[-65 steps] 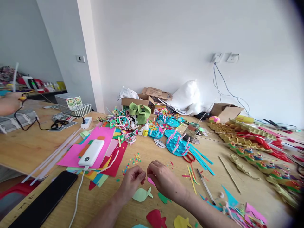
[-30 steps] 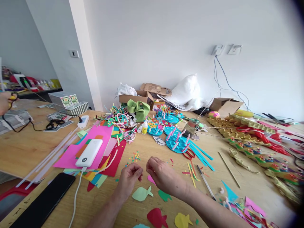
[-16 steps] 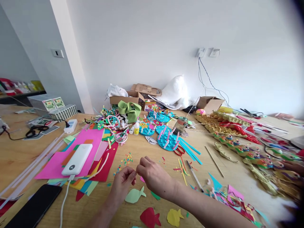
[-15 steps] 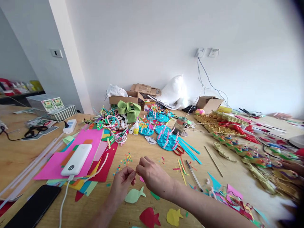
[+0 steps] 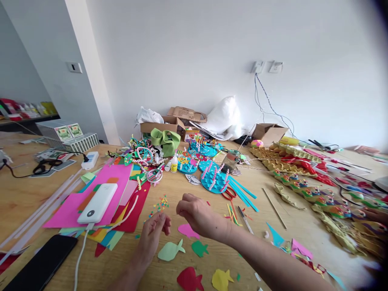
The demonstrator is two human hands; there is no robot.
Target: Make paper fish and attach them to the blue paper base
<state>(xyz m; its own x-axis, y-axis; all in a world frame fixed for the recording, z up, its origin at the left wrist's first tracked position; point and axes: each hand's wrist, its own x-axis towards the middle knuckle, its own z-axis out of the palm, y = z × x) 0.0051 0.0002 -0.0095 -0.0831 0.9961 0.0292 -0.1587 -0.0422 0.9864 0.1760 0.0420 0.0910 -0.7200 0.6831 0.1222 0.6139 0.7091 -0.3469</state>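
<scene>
My left hand (image 5: 154, 229) is closed, thumb laid against curled fingers, beside small scattered paper bits (image 5: 162, 202). A short gap separates it from my right hand (image 5: 194, 212), whose fingers are bent in a pinch. Anything in either hand is hidden or too small to name. Below the hands lie paper fish cut-outs: a pink fish (image 5: 188, 230), a light green fish (image 5: 171, 250), a dark green fish (image 5: 200, 249), a red fish (image 5: 189, 279) and a yellow fish (image 5: 222, 279).
A white power bank (image 5: 97, 203) rests on coloured paper sheets (image 5: 65, 212), with a black phone (image 5: 39, 262) nearby. Behind are a glue bottle (image 5: 173, 163), red-handled scissors (image 5: 229, 194) and a blue craft disc (image 5: 214, 182). A pen (image 5: 245, 219), paper scraps and painted egg cartons (image 5: 321, 198) lie rightward.
My hands, touching at the fingertips before, have come apart, the right shifting up and right. The pink and dark green fish show more fully now.
</scene>
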